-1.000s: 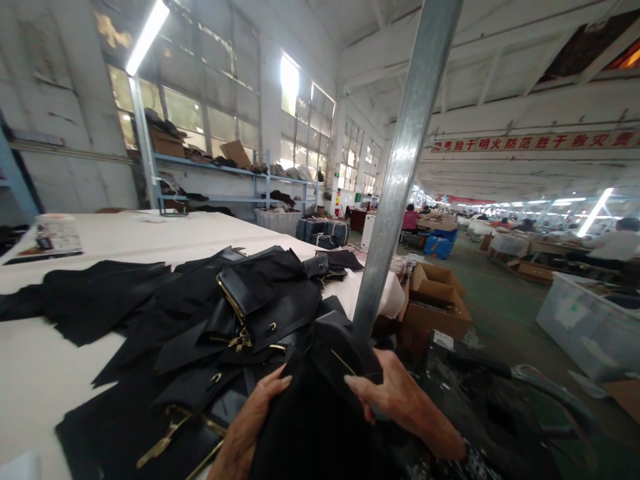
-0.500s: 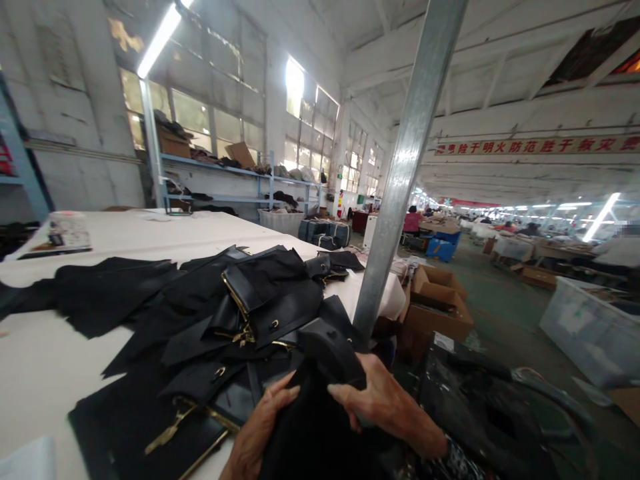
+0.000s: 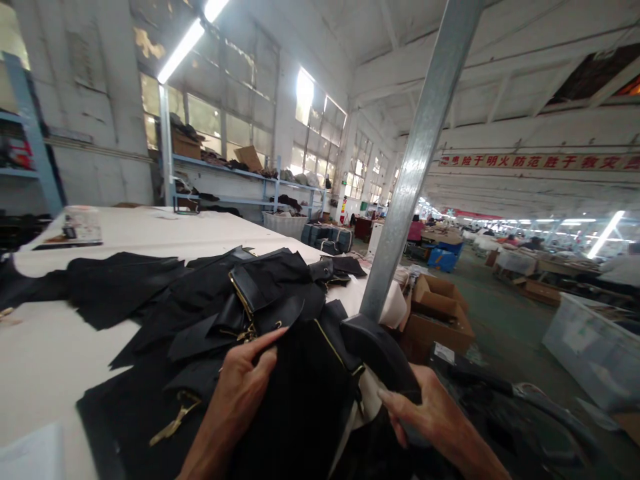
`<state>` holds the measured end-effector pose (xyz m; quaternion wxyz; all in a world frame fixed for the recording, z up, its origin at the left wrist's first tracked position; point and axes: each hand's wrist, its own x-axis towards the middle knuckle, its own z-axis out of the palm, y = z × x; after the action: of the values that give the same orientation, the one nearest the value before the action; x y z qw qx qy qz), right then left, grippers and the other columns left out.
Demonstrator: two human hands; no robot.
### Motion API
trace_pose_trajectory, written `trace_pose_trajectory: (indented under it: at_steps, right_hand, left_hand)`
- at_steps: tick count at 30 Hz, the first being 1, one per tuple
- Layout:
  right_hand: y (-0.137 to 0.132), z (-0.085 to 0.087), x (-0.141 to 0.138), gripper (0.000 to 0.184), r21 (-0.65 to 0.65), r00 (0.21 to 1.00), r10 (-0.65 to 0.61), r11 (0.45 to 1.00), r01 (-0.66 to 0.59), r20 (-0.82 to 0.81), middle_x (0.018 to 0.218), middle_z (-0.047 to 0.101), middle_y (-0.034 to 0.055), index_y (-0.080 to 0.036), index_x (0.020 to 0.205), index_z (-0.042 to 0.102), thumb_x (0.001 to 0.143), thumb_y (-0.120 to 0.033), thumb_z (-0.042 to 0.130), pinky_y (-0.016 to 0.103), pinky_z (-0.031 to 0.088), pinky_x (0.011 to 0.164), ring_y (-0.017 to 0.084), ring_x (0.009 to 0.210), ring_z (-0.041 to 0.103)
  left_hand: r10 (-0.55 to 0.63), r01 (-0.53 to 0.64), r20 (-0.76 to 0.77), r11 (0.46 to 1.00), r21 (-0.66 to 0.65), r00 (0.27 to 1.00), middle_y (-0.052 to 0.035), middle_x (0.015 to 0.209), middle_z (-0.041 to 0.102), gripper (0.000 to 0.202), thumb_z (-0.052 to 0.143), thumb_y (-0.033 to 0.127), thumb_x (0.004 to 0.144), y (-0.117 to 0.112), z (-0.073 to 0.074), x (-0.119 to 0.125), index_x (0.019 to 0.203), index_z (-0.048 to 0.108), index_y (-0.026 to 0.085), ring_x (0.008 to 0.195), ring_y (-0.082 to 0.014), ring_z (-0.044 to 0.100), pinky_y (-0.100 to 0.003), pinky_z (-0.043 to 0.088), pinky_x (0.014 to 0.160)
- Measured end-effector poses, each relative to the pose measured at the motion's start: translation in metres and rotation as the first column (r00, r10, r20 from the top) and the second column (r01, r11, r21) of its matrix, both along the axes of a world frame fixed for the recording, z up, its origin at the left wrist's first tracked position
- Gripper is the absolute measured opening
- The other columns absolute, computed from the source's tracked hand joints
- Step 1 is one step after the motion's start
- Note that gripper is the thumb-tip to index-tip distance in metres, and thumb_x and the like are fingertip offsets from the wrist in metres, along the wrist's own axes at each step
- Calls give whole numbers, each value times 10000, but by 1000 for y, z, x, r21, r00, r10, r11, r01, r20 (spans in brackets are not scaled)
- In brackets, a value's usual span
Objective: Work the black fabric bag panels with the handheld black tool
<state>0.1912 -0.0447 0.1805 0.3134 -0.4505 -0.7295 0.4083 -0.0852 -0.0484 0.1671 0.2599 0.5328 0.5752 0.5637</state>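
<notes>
One black piece (image 3: 305, 400) is at the tabletop's (image 3: 30, 360) near right edge, by the post (image 3: 415, 147). My left hand (image 3: 245, 380): at the piece's upper left, forefinger straight, thumb just below; I cannot tell whether cloth is pinched. My right hand (image 3: 430, 407): thumb and fingers pinch the curved panel (image 3: 377, 350). Gold zip (image 3: 330, 343) runs between. Pile (image 3: 200, 293) of black pieces, gold clasp (image 3: 175, 425) showing, lies leftward.

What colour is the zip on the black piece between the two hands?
The zip is gold-coloured, seen best in the head view.
</notes>
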Motion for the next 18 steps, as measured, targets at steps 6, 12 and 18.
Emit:
trace_pose_trajectory:
  at_steps: [6, 12, 18]
  right_hand:
    - [-8, 5, 14, 328, 18, 999, -50, 999, 50, -8, 504, 598, -5, -141, 746, 525, 834, -453, 578, 213, 443, 465, 127, 424, 564]
    - [-16, -4, 31, 342, 20, 995, -99, 995, 99, 2, 513, 588, -10, -149, 701, 519, 829, -461, 573, 227, 440, 470, 135, 427, 563]
    - [-25, -6, 45, 369, 16, 989, -122, 992, 121, 80, 472, 573, -10, -150, 665, 525, 859, -464, 526, 247, 452, 568, 136, 468, 560]
  left_hand:
    - [496, -258, -342, 794, 550, 798, 18, 579, 698, 336, 500, 246, 801, -18, 71, 3, 1040, 710, 138, 354, -84, 481, -204, 365, 389]
    - [861, 22, -301, 320, 947, 410, 31, 589, 656, 335, 575, 54, 776, -12, 100, 10, 1099, 647, 105, 484, -83, 554, -211, 383, 508]
    - [475, 266, -828, 792, 549, 297, 0, 659, 647, 350, 517, 45, 809, 7, 22, 41, 1145, 600, 92, 533, -143, 607, -257, 421, 495]
